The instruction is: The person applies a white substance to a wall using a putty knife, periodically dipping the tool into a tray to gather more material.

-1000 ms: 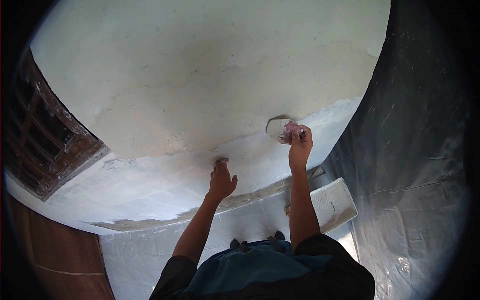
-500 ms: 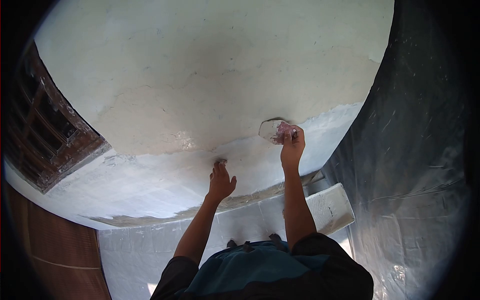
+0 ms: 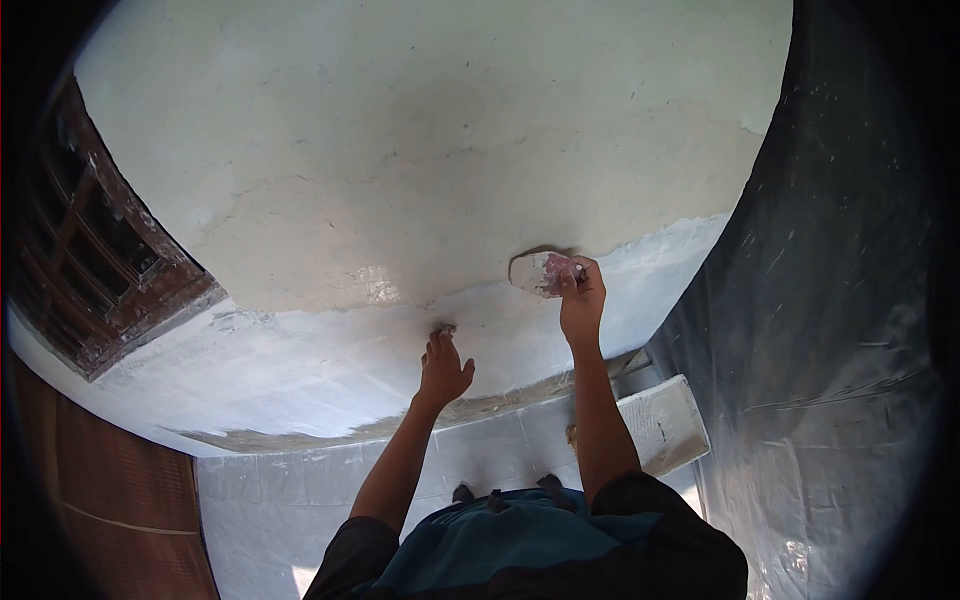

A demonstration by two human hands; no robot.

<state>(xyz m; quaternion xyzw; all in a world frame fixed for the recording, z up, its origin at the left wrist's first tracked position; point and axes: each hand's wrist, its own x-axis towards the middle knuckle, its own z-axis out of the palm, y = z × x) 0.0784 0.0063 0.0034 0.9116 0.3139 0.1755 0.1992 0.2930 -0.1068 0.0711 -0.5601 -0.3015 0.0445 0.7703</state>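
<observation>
My right hand (image 3: pixel 582 303) is closed around a flat, rounded plate-like tool (image 3: pixel 536 272), whitish with a reddish patch. The tool lies against the wall (image 3: pixel 350 240), near the border between its beige upper part and whiter lower band. To the left and slightly lower, my left hand (image 3: pixel 443 372) reaches to the wall with its fingers stretched out and the thumb apart. A small dark spot or object shows at its fingertips, too small to name.
At the left is a brown wooden window frame (image 3: pixel 150 305), with a reddish-brown panel (image 3: pixel 120 490) below. A white tray (image 3: pixel 665 425) stands on the grey floor (image 3: pixel 290 510), right of my right arm. Plastic sheeting (image 3: pixel 830 400) hangs at the right.
My right hand and the flat tool have shifted slightly left and down along the wall. My left hand has hardly moved.
</observation>
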